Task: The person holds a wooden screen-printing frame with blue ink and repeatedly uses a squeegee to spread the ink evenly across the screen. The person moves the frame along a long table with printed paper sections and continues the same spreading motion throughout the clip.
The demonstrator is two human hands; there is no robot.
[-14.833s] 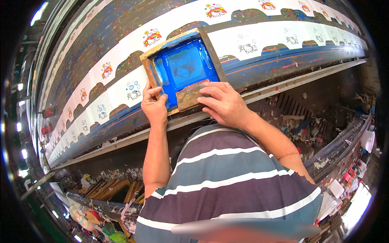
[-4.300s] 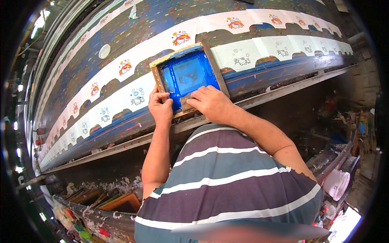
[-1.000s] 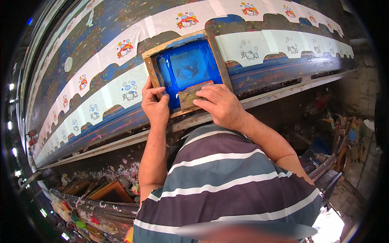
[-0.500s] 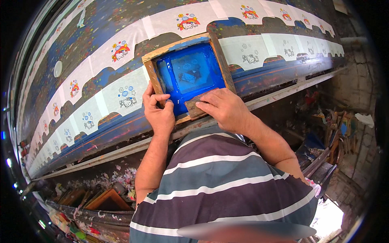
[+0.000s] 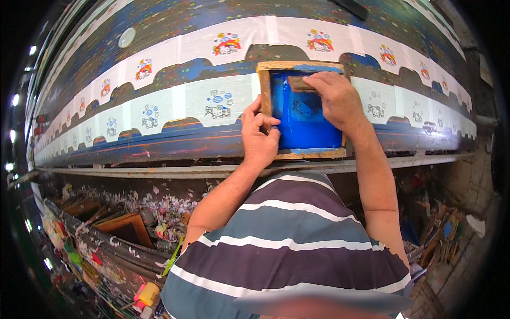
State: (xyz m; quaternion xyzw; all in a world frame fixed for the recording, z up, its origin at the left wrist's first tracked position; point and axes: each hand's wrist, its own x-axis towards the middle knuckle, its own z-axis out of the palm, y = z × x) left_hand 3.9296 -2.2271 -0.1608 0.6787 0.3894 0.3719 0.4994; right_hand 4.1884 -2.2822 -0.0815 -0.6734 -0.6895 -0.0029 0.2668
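Note:
A wooden-framed printing screen [image 5: 266,91] lies over the nearer row of white fabric pieces [image 5: 191,103], its mesh coated with wet blue ink [image 5: 311,135]. At the frame's left side, my left hand [image 5: 259,137] grips the wood with curled fingers. My right hand [image 5: 337,101] is closed on a wooden squeegee [image 5: 298,84], which rests inside the screen near its far side. Left of the frame, the fabric carries printed motifs [image 5: 218,103] in black outline with blue parts. To its right, the motifs [image 5: 376,110] show only outlines.
The long paint-flecked table [image 5: 175,146] has a rail [image 5: 175,171] along its near edge. A farther fabric row [image 5: 196,48] bears multicoloured prints. A white oval dish [image 5: 127,38] and a dark bar [image 5: 350,8] lie beyond. Below the table are a framed screen [image 5: 127,228] and scraps [image 5: 170,207].
My right hand has pushed the squeegee from the screen's near side to its far side. My left hand stays at the frame's left side. The whole view has turned and shifted.

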